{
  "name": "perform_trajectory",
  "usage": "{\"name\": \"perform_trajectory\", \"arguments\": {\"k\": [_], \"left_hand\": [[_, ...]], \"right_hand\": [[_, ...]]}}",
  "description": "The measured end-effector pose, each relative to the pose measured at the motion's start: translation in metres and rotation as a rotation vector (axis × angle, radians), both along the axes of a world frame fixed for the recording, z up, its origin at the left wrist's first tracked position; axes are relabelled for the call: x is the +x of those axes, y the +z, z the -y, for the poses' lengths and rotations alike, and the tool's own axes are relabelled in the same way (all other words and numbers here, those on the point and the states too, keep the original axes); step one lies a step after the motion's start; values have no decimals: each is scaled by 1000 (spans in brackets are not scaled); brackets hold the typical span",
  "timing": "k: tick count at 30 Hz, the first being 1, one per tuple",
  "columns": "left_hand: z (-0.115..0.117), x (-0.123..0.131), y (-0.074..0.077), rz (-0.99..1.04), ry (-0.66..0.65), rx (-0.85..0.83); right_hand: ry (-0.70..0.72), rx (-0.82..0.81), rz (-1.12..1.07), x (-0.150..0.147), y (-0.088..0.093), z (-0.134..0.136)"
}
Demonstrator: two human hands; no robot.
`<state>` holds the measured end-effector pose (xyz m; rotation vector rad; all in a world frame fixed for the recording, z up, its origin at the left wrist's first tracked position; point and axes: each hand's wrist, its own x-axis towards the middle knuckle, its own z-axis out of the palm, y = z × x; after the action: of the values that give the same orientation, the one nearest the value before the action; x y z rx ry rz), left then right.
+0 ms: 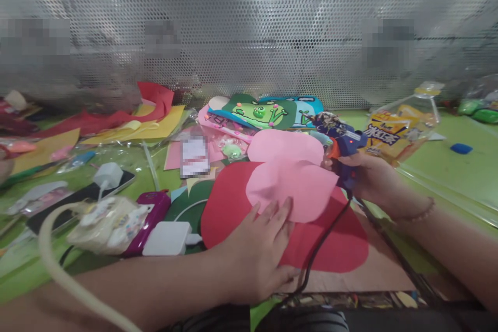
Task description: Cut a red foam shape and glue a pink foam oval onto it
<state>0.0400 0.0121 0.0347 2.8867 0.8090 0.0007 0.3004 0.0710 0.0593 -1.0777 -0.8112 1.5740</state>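
1. Left hand (259,249): released and laid flat, fingers spread. The fingertips rest on the lower edge of the pink sheet (291,181), and the palm lies on the red sheet (225,207) beneath it. Nothing is grasped.
2. The red sheet lies on a brown board (373,270) on the green table (447,176).
3. Right hand (369,179): clenched around the grip of the blue glue gun (344,145). The gun is at the right edge of the pink sheet with its orange nozzle pointing left, at or just beside the sheet edge. Its black cord (319,249) trails toward the viewer across the red sheet.

Recommended practice for the work in hand:
- Hold the pink sheet flat with even pressure so it does not shift on the red one.
- Keep the fingertips well apart from the nozzle; the tip is probably hot.
- Route the cord clear of the sheets, as a drag could displace them.

Containers:
- Pale pouch (105,223), left of the red sheet: contents cannot be told.
- Clear bag (422,114), beyond the gun: holds a yellow printed packet (389,135).

Farther back lies a green frog craft piece (260,111). A perforated metal screen (249,21) closes the rear.
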Motion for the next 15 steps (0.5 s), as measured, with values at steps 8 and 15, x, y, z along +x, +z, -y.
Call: {"name": "perform_trajectory", "arguments": {"k": [8,15], "left_hand": [[1,-1,-7,-42,84,85],[2,3,-4,-93,220,134]], "right_hand": [[-126,126,141,-7,6,5],[51,437,94,-3,11,12]]}}
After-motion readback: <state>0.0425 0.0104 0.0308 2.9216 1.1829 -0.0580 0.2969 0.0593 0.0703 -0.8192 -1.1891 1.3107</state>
